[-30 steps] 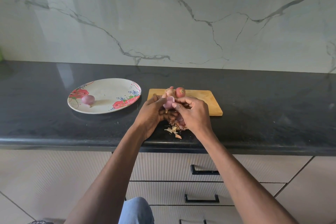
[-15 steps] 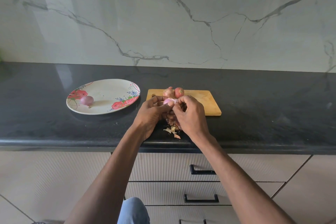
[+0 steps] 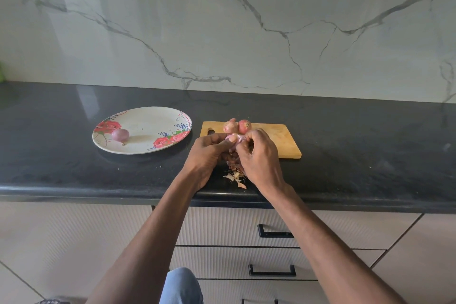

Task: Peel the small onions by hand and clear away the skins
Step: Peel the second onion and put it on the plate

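Black counter (image 3: 74,175) carrying floral plate (image 3: 148,116) with one peeled onion (image 3: 120,135); cutting board (image 3: 283,138) with two unpeeled onions (image 3: 237,126). Left hand (image 3: 207,155) and right hand (image 3: 259,155) pinching a third onion (image 3: 233,139) above skins (image 3: 235,176). Risk: skins near edge falling floorward; slick bulb slipping.

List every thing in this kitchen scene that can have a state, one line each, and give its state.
Left hand: holds the onion being peeled.
Right hand: pinches that onion's skin.
Onion in hands: partly peeled, pale flesh showing.
Onion on plate: peeled, lying near the left rim.
Plate: flat on the counter.
Two onions on board: unpeeled, touching.
Cutting board: flat on the counter.
Loose skins: piled near the counter's front edge.
Drawers: closed.
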Available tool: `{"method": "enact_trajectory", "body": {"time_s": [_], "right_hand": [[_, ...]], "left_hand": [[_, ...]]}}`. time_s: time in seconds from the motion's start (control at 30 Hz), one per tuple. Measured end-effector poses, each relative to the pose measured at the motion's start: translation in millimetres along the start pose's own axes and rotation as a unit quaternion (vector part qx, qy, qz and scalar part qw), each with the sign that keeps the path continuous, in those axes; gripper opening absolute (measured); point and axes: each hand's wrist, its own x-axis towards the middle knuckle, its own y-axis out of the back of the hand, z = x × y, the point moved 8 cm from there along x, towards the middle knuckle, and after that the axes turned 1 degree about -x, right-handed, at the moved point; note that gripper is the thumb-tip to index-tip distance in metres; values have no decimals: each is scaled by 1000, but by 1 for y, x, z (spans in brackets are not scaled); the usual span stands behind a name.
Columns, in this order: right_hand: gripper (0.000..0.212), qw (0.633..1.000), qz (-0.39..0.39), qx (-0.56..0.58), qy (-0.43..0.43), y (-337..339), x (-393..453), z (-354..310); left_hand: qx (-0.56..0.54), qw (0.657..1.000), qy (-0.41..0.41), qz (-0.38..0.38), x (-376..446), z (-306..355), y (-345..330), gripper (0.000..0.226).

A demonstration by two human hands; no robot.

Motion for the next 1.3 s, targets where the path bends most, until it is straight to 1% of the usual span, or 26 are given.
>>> {"method": "enact_trajectory", "body": {"time_s": [0.1, 0.2, 0.4, 0.5, 0.53, 0.6, 0.63, 0.67, 0.7, 0.73, 0.8, 0.87, 0.93, 1.0, 1.17, 1.27, 1.3], "right_hand": [[13, 1000, 2, 5, -17, 1, 0, 3], [16, 998, -4, 40, -57, 3, 1, 9], [21, 983, -5, 106, -147, 9, 2, 20], [23, 970, 7, 127, -208, 11, 1, 35], [21, 971, 8, 120, -209, 11, 1, 36], [9, 982, 8, 78, -169, 11, 3, 29], [9, 989, 6, 55, -139, 11, 4, 23], [15, 993, 5, 37, -111, 10, 4, 18], [14, 996, 9, 28, -87, 11, 4, 15], [10, 997, 14, 31, -74, 11, 4, 13], [14, 995, 16, 63, -75, 13, 4, 11], [22, 991, -1, 102, -83, 11, 4, 12], [25, 991, -22, 104, -79, 5, 4, 11], [23, 993, -29, 89, -77, 4, 4, 12], [16, 988, -35, 112, -103, 3, 2, 13], [13, 992, -44, 94, -71, 0, 0, 8], [15, 993, -46, 90, -62, -2, 0, 7]], "left_hand": [[-9, 1000, 15, -3, 1, -2, 1, 26], [-27, 999, 23, 1, 1, -2, 1, 28], [-41, 999, 25, 0, -1, 1, -2, 15], [-50, 998, 27, 9, 0, 1, 1, 14], [-53, 998, 27, 11, 0, 1, 1, 14], [-58, 998, 20, 20, 1, 2, 3, 15], [-62, 998, 15, 25, 2, 2, 4, 14], [-65, 997, 12, 29, 2, 2, 4, 12], [-67, 997, 11, 31, 2, 2, 4, 11], [-68, 997, 12, 33, 1, 2, 4, 10], [-71, 997, 12, 36, 1, 2, 4, 9], [-78, 996, 6, 35, 1, 3, 5, 9], [-78, 996, 5, 32, 0, 3, 5, 9], [-69, 997, 6, 31, 0, 3, 5, 11], [-13, 999, 9, 31, 0, 2, 3, 28], [15, 999, 12, 43, 1, -1, 7, 26], [23, 999, 9, 43, 1, -1, 7, 24]]}}
